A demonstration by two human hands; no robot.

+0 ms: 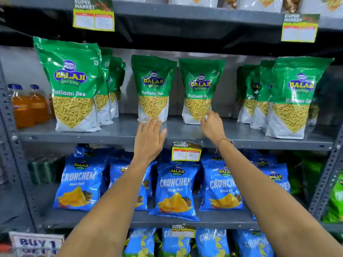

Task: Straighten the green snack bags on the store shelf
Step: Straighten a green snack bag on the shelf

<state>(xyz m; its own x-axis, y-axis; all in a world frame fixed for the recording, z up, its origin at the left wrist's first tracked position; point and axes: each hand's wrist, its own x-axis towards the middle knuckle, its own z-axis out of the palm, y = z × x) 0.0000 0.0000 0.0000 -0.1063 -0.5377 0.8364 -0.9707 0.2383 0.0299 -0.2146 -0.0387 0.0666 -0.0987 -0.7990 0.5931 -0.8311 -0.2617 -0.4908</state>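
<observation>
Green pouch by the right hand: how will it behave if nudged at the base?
The green pouch stands upright alone on its gusset, so it probably tips backward rather than slides. Its glossy film looks slippery and crinkly under the right hand. It is filled mostly low, so likely light, with a floppy top.

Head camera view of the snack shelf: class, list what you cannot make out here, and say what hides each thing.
- Head view: bags behind the left front green bag are mostly covered by it.
- Price tag on the upper shelf: its numbers are blurred.
- Right hand: whether its fingers pinch the middle-right green bag is unclear.
- Sign at bottom left: cut off by the frame edge.
</observation>
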